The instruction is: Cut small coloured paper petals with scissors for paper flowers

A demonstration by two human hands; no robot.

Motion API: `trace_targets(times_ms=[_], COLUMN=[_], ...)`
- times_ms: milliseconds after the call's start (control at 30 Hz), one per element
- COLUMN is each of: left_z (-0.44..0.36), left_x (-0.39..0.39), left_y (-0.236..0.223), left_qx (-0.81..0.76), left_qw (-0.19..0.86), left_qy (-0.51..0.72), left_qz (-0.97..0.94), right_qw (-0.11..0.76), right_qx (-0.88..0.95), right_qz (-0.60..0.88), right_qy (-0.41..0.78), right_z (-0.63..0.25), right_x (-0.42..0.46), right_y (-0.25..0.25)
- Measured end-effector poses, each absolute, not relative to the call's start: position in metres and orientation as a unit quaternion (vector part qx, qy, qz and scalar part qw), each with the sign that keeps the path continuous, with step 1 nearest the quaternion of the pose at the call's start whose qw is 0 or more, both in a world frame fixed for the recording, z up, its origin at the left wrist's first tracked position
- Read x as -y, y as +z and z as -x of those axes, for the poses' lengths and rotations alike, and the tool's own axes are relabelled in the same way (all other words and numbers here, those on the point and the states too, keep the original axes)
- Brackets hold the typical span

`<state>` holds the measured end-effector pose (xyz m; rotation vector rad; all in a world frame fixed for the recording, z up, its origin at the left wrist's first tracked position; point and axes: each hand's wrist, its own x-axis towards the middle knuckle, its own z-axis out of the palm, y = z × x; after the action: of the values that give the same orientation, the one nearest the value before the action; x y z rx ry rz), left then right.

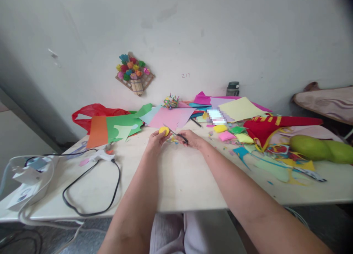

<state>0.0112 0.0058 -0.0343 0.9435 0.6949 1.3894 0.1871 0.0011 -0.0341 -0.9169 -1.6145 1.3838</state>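
My left hand is closed on a small yellow paper piece, held just above the white table. My right hand grips black-handled scissors, whose blades point left at the yellow piece. Both forearms reach out from the near edge over the table's middle. Small paper scraps lie under the hands.
Coloured paper sheets cover the back of the table. A glue gun with a black cord lies at the left beside a red bag. Red cloth, a green gourd-shaped thing and offcuts sit at the right. A paper flower basket hangs on the wall.
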Motion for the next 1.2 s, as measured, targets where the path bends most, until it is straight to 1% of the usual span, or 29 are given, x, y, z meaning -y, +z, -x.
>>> trace_targets(times_ms=[233,333,533,633,800,900,1033,1133,1200], left_z=[-0.011,-0.011,-0.005,0.0,0.011,0.019,0.025,0.026,0.027], left_x=[-0.006,-0.006,-0.006,-0.008,-0.015,-0.018,-0.012,-0.007,-0.006], left_y=[-0.034,-0.033,-0.025,-0.022,-0.027,-0.031,-0.028,-0.024,-0.025], left_qx=[-0.327,-0.355,-0.391,-0.413,-0.501,-0.563,-0.678,-0.736,-0.747], left_qw=[0.597,0.571,0.479,0.437,0.304,0.237,0.129,0.098,0.092], left_qy=[0.604,0.606,0.653,0.67,0.682,0.659,0.561,0.494,0.479], left_qz=[-0.414,-0.426,-0.438,-0.435,-0.437,-0.438,-0.457,-0.452,-0.452], right_qw=[0.396,0.395,0.419,0.417,0.387,0.409,0.445,0.464,0.476], right_qx=[0.626,0.611,0.58,0.571,0.597,0.591,0.569,0.553,0.548], right_qz=[0.371,0.372,0.361,0.36,0.398,0.397,0.394,0.401,0.404], right_qy=[0.56,0.577,0.599,0.608,0.579,0.57,0.569,0.564,0.557], right_z=[-0.189,-0.19,-0.193,-0.195,-0.196,-0.196,-0.197,-0.199,-0.2], right_x=[0.003,0.006,0.015,0.015,0.009,0.006,0.003,0.003,0.003], right_y=[-0.03,-0.026,-0.018,-0.019,-0.026,-0.028,-0.028,-0.027,-0.026])
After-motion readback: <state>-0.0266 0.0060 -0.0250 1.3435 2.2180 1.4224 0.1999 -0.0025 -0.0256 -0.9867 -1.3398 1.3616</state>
